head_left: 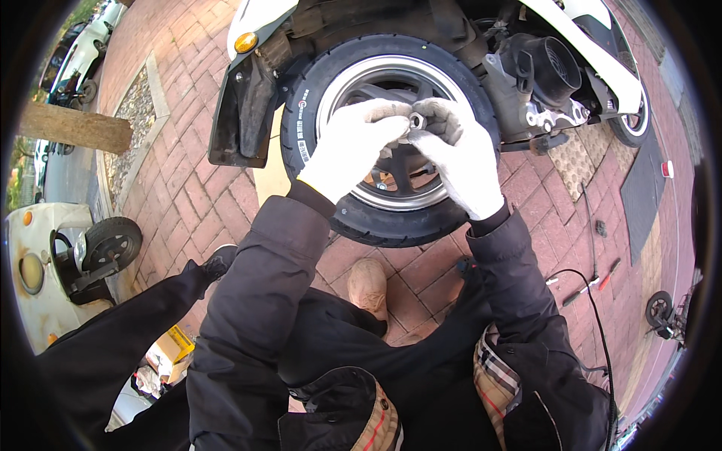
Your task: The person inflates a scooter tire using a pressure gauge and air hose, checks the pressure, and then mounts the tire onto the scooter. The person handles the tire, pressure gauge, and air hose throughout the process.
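Both my hands wear white work gloves and meet in front of a scooter's wheel. A small metal nut sits between their fingertips, its hole facing up toward me. My left hand is closed, thumb and fingers pinching at the nut's left side. From the other side, the curled fingers and thumb of my right hand grip it too. Behind the gloves is the black tire on a silver-edged rim with dark spokes. The gloves hide the wheel's hub.
White scooter bodywork and a black mudflap surround the wheel. Tools, including a red-handled one, and a black cable lie on the brick paving at right. Another person's black-trousered leg is at left, near a parked light-coloured scooter.
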